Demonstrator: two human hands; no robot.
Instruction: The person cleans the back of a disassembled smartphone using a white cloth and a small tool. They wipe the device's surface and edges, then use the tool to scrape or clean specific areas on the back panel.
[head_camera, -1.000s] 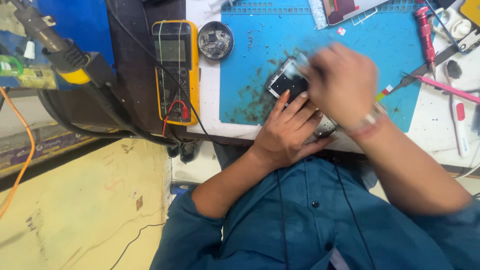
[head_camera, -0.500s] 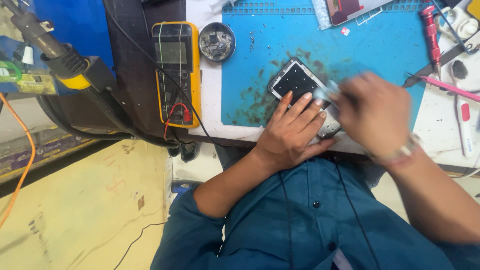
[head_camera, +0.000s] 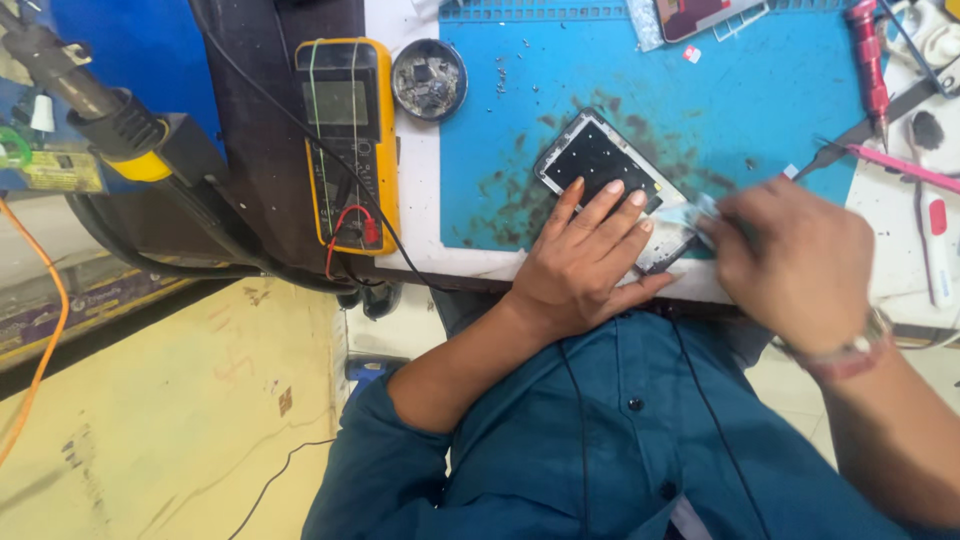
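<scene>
Nearby, yellow multimeter (head_camera: 348, 140), round tin (head_camera: 425, 78).

Blue work mat (head_camera: 700, 100): matt, rubbery look, stained with dark smudges. Opened phone (head_camera: 598, 160): dark matt inner face, pale metal-looking frame. Left hand (head_camera: 585, 265) lies flat on it. Right hand (head_camera: 790, 260) pinches a pale, soft wad (head_camera: 697, 212); cloth or paper, cannot tell. Multimeter (head_camera: 348, 140): yellow rubbery casing, glossy grey display. Round dish (head_camera: 429, 78): dull metal. Screwdriver (head_camera: 866, 50): red glossy plastic grip. Shirt (head_camera: 640, 440): teal woven cloth, matt. Wristband (head_camera: 850, 350): shiny metal.
</scene>
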